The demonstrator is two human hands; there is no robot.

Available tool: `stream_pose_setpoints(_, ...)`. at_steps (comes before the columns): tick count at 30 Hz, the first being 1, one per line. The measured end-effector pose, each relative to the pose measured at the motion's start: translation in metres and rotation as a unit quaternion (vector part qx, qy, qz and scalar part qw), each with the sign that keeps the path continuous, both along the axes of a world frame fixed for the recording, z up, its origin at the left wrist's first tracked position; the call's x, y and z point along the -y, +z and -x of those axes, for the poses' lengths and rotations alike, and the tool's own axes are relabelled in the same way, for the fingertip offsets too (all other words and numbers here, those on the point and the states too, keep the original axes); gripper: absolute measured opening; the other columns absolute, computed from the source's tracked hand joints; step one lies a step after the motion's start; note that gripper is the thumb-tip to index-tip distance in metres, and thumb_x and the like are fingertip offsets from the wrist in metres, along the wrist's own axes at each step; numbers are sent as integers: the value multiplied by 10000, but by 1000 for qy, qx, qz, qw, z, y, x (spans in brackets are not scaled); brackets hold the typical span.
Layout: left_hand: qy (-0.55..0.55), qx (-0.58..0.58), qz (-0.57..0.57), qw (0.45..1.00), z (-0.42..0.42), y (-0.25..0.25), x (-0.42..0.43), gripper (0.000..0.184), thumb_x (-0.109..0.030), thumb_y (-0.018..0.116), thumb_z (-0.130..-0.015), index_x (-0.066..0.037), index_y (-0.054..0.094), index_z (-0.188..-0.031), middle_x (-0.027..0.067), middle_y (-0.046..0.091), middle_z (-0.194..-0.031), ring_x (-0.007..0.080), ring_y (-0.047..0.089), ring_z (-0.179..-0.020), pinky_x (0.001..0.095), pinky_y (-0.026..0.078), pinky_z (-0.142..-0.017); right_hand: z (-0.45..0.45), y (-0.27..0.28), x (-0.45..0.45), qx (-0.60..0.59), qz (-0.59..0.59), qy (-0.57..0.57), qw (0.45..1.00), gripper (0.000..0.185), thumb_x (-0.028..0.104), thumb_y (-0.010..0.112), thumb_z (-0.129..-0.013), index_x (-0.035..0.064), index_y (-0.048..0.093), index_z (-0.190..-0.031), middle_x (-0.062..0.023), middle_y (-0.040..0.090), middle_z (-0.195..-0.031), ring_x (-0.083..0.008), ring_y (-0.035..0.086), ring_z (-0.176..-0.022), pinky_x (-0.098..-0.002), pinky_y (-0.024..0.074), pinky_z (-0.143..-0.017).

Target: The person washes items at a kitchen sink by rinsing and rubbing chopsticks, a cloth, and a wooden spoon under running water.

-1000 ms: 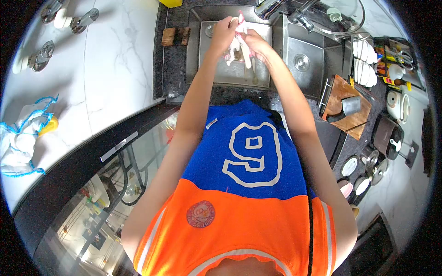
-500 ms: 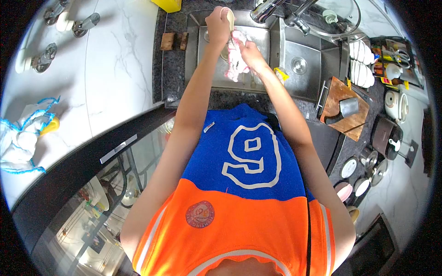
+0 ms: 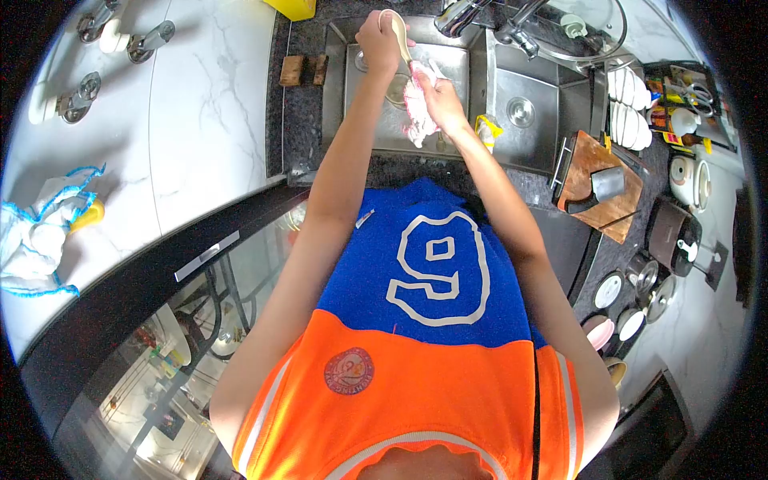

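Observation:
My left hand [image 3: 379, 42] is closed around a cream-coloured spoon-like utensil [image 3: 400, 36] over the left sink basin [image 3: 364, 120]. The utensil's upper end curves over by my fingers, and its lower end meets a pink-and-white cloth [image 3: 417, 108]. Whether a bowl sits inside the cloth is hidden. My right hand [image 3: 442, 100] grips the cloth at the utensil's lower end, fingers bent round it. Part of the cloth hangs down below the hand.
The chrome faucet [image 3: 458, 18] stands behind the basins. A yellow packet [image 3: 488, 128] lies by the right basin [image 3: 532, 140]. On the right, a cleaver [image 3: 608, 184] rests on a wooden cutting board [image 3: 584, 164], near white bowls [image 3: 628, 120]. A blue-edged cloth [image 3: 48, 232] lies on the left counter.
The cloth and my right hand have shifted slightly right and down along the utensil, leaving more of its handle bare. My left hand has barely moved.

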State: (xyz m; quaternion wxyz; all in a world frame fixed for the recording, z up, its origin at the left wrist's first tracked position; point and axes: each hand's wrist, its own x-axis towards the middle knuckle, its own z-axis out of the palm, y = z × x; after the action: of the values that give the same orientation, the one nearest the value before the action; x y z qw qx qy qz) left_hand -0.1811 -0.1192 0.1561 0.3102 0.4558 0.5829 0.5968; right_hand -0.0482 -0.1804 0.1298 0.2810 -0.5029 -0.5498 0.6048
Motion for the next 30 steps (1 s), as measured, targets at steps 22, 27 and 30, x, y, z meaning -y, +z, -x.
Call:
stream_pose_setpoints(22, -180, 205, 171, 947, 12, 2, 41, 311, -167, 400, -909, 56, 496, -1104, -56, 355, -576, 48, 327, -476, 197, 286, -430, -6, 16, 15, -44, -188, -153, 969, 293, 222, 413, -908, -22, 566, -852, -86, 595, -701, -157, 553, -621, -324, 433, -594)
stream_pose_setpoints(27, -221, -8, 158, 962, 5, -16, 59, 220, -191, 406, -912, -28, 548, -949, -77, 363, -578, 19, 319, -482, 172, 247, -419, 14, 23, -4, -103, -155, -222, 957, 301, 239, 419, -910, -21, 556, -849, -68, 568, -686, -136, 525, -562, -304, 431, -549)
stream_pose_setpoints(30, -186, -64, 103, 975, -12, -21, 79, 213, -192, 417, -904, -13, 533, -891, -3, 491, -641, 64, 418, -562, 220, 349, -507, 26, 21, -20, -136, -106, -261, 950, 313, 268, 434, -900, -3, 549, -795, -33, 496, -589, -86, 456, -456, -253, 372, -404)
